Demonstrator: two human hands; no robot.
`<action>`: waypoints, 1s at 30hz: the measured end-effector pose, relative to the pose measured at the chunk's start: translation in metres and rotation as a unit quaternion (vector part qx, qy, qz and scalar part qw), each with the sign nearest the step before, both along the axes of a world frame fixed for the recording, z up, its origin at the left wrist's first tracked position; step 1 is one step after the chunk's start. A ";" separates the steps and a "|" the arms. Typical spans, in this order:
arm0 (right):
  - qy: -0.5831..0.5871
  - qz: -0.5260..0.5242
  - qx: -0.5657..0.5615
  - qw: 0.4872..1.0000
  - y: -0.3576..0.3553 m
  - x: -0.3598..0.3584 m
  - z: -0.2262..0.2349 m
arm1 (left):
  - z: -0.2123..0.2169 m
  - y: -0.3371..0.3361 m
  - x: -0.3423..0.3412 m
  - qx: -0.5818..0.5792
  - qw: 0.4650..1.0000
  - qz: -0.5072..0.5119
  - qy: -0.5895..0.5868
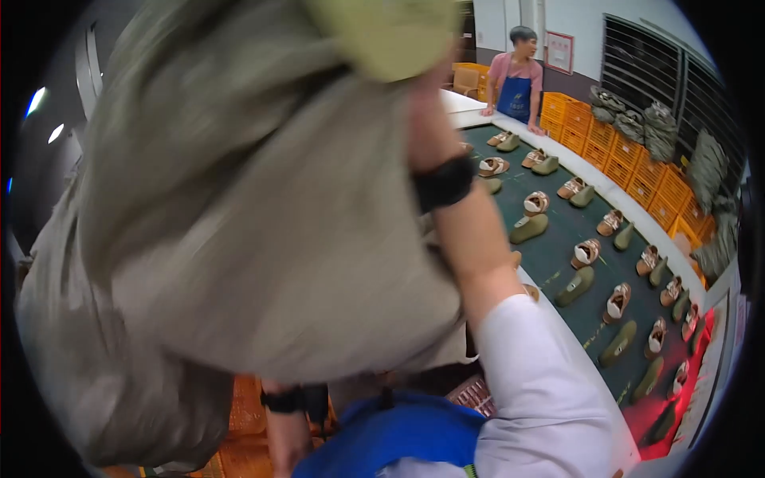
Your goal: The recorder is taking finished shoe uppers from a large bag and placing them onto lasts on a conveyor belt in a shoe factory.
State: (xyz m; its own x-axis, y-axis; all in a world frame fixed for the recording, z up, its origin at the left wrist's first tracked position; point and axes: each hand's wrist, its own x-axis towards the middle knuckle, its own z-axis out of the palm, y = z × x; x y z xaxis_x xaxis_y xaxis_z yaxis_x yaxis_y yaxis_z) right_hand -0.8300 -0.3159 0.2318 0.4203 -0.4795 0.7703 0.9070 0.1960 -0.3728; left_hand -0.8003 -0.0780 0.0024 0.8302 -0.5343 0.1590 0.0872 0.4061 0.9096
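Observation:
A large grey-beige cloth sack (263, 231), bulging and creased, fills the left and middle of the head view, very close up. My right arm reaches upward along its right side, a black band (444, 183) round the wrist. My right hand (429, 103) is blurred at the sack's upper edge, beside a rounded, pale yellow-green thing (390, 36) whose kind I cannot make out. The right fingers are hidden. Below the sack, my left forearm (288, 438) shows, with a black band at the wrist; the sack hides my left hand.
To the right, a dark green conveyor belt (550, 259) carries rows of brown-and-white shoes (586, 253) and olive shoe lasts (575, 287). A co-worker (518, 80) in a blue apron stands at its far end. Orange crates (613, 147) line the belt's far side, with grey sacks (660, 131) on top.

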 end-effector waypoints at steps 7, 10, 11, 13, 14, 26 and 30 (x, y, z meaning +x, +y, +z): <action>0.096 -0.186 -0.058 0.976 -0.119 0.046 -0.065 | -0.050 -0.052 0.185 0.078 0.995 -0.053 -0.036; 0.428 -0.580 -0.501 0.479 -0.193 0.072 -0.172 | -0.169 -0.104 0.260 0.215 0.957 -0.136 -0.139; 0.567 -0.484 -0.288 0.601 -0.151 0.096 -0.222 | -0.199 -0.104 0.269 0.314 0.907 -0.153 -0.233; 0.595 -0.485 -0.303 0.564 -0.204 0.043 -0.379 | -0.232 -0.153 0.221 0.333 0.890 -0.219 -0.220; 0.566 -0.549 -0.248 0.562 -0.199 0.032 -0.418 | -0.224 -0.167 0.205 0.372 0.855 -0.289 -0.215; 0.486 -0.327 0.155 0.795 -0.118 0.065 -0.363 | -0.022 -0.045 0.342 0.233 0.580 -0.700 -0.346; 0.213 -0.344 0.236 0.883 -0.121 0.024 -0.304 | 0.037 -0.060 0.445 0.146 0.788 -0.405 -0.440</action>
